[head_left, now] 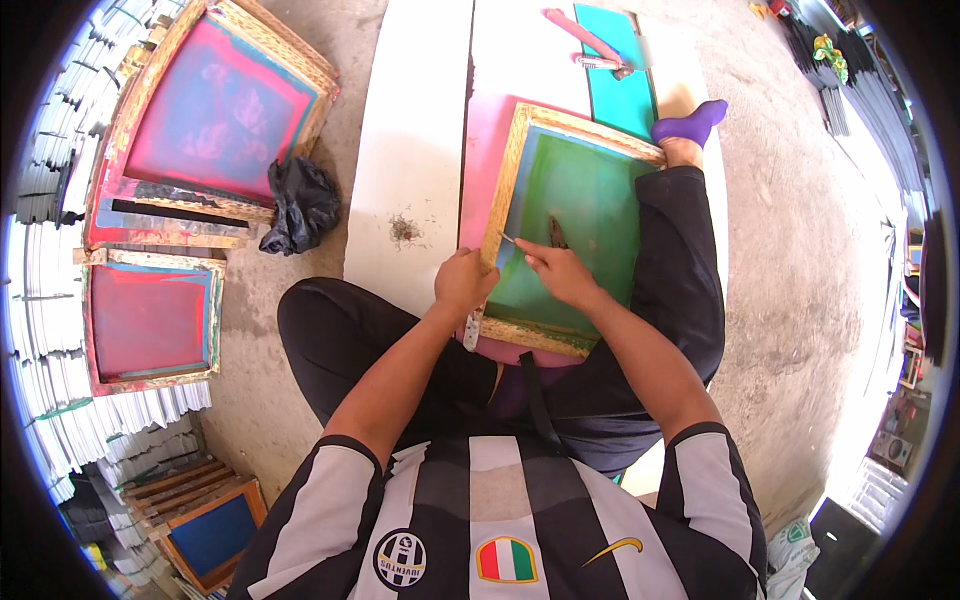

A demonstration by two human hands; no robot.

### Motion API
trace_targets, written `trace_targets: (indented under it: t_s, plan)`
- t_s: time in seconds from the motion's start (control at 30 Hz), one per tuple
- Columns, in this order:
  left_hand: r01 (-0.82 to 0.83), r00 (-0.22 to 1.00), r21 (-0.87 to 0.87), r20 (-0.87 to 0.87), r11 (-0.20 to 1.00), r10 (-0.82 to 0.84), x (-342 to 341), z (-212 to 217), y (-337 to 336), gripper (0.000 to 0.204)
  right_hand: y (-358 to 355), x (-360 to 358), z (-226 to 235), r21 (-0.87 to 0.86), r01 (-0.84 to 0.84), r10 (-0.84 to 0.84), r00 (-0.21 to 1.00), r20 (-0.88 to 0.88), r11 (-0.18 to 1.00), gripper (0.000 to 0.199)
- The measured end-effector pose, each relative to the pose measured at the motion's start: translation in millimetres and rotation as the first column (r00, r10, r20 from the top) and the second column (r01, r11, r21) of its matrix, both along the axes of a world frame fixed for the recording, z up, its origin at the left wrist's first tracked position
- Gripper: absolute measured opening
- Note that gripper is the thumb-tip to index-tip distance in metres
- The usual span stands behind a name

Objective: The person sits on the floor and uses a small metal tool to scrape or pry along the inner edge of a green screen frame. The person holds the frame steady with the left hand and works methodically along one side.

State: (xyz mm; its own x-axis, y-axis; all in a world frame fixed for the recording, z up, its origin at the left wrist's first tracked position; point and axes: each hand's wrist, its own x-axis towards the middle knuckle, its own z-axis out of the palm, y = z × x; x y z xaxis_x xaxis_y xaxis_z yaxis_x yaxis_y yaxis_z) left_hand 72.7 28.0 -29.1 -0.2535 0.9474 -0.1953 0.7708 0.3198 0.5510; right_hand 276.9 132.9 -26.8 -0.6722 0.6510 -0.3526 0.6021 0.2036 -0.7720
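A wooden screen-printing frame (508,165) with green mesh (590,270) lies tilted in front of me, against my bent right leg. My left hand (465,282) is closed around its left rail, near the lower corner. In my right hand (560,274) is a thin metal tool (508,238), pinched between the fingers, its tip at the inner edge of that same rail. The tool's handle is hidden in the hand. A dark, narrow object (557,232) lies on the mesh just beyond my right hand; its kind is unclear.
Small dark bits (404,231) are heaped on the white board (400,140) at left. A pink-handled tool (585,35), like a hammer, lies on the turquoise strip (625,105). Other frames (220,100) and a black plastic bag (300,205) stand left, beside paper stacks (45,300).
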Motion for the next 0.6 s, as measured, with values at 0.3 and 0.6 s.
trace_targets:
  t_s: [0.3, 0.6]
  plan:
    - [-0.019, 1.0, 0.009, 0.012, 1.0, 0.019, 1, -9, 2, 0.04, 12, 2, 10, -0.597, 0.159, -0.185, 0.983, 0.018, 0.786, 0.044]
    - [0.006, 1.0, -0.041, 0.028, 0.999, -0.005, -5, -2, 1, 0.042, 21, -5, 35, -0.809, 0.303, -0.294, 0.941, 0.17, 0.503, 0.041]
